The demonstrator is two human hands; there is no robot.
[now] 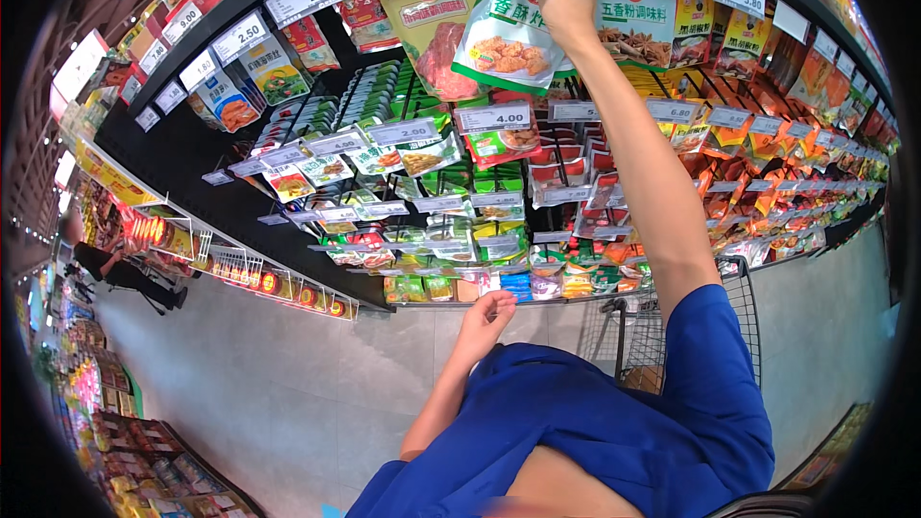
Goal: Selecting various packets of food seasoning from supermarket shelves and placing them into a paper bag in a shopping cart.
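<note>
My right hand (568, 3) reaches up to the top row of the shelf and grips the upper edge of a white and green seasoning packet (507, 29) with fried chicken pictured on it. The packet hangs tilted; a price tag above partly hides my fingertips. Beside it on the left hangs a yellow packet (442, 36) with a picture of meat. A green spice packet (637, 18) hangs to its right. Low in front of my body, my left hand (489, 320) is loosely curled with nothing in it.
A black display rack (230, 208) bears several rows of packets on hooks with price tags. A wire shopping cart (644, 345) stands at my right, partly behind my arm. Farther left in the aisle, a person (129, 270) stands near a shelf of red-lidded jars (270, 282).
</note>
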